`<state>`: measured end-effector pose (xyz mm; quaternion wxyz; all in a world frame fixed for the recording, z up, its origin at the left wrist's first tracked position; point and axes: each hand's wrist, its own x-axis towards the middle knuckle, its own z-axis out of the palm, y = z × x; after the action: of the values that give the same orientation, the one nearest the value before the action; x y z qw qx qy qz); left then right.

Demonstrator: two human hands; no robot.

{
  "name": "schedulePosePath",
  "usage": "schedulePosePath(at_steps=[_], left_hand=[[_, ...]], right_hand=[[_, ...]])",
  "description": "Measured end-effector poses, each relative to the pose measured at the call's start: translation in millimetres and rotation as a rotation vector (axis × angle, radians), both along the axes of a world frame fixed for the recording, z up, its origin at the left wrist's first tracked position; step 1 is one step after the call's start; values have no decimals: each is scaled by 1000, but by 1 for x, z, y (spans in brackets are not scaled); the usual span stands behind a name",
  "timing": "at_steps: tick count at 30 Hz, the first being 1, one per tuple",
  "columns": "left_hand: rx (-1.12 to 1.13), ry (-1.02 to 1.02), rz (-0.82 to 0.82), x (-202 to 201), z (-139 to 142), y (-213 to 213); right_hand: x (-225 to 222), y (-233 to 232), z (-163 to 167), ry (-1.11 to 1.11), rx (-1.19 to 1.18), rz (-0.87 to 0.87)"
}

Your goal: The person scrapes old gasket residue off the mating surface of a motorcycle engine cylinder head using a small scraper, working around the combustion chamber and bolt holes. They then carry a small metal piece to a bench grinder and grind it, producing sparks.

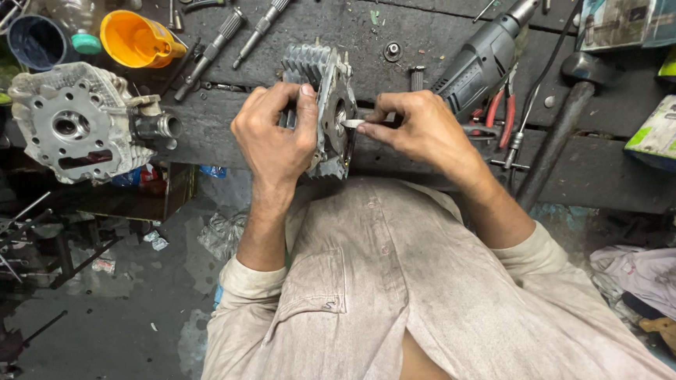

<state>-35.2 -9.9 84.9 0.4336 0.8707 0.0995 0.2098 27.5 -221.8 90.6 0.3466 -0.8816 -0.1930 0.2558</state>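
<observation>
Beige shirt [391, 288] nearest, left hand [276, 135] clamped on finned cylinder head [323, 105] on dark counter [390, 22], right hand [420, 126] pinching small scraper blade [354, 123] against it, grey drill [486, 56] at two o'clock

So the person's wearing a light beige-grey button-up shirt [406, 287], pretty worn and crumpled looking, with faint grimy smudges all over the front. There's a patch chest pocket [312, 281] on the left side, just below the left forearm, stitched flat with a little mark near its bottom edge. Both sleeves are rolled or pushed up: the left sleeve [238, 278] bunches into a thick cuff near the elbow, and the right sleeve [545, 259] does the same on the other side. The shirt front hangs open lower down in a V-shaped gap [423, 369]. Both hands, the left hand [276, 135] and right hand [420, 130], are bare, no gloves, rings or watch showing.
</observation>
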Motion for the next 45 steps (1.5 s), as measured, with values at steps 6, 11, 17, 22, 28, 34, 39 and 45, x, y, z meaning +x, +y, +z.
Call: schedulePosePath(at_steps=[6,11,17,22,28,34,39,45], left_hand=[[-7,12,8,-1,1,0],[-3,-2,9,-1,3,0],[44,-18,13,-3,6,-3],[65,-27,-10,-1,10,-12],[87,-24,-17,3,15,-19],[107,-32,-52,7,15,-22],[109,-20,-53,9,14,-24],[105,-8,-37,11,11,-22]], right_hand=[[-1,3,6,12,94,57],[-2,3,8,-144,-41,19],[0,0,12,-72,-92,-89],[-1,5,14,-114,-37,27],[4,4,23,-126,-82,75],[-4,5,22,-543,-206,123],[-2,4,20,-498,-222,186],[-4,3,23,-312,-117,55]])
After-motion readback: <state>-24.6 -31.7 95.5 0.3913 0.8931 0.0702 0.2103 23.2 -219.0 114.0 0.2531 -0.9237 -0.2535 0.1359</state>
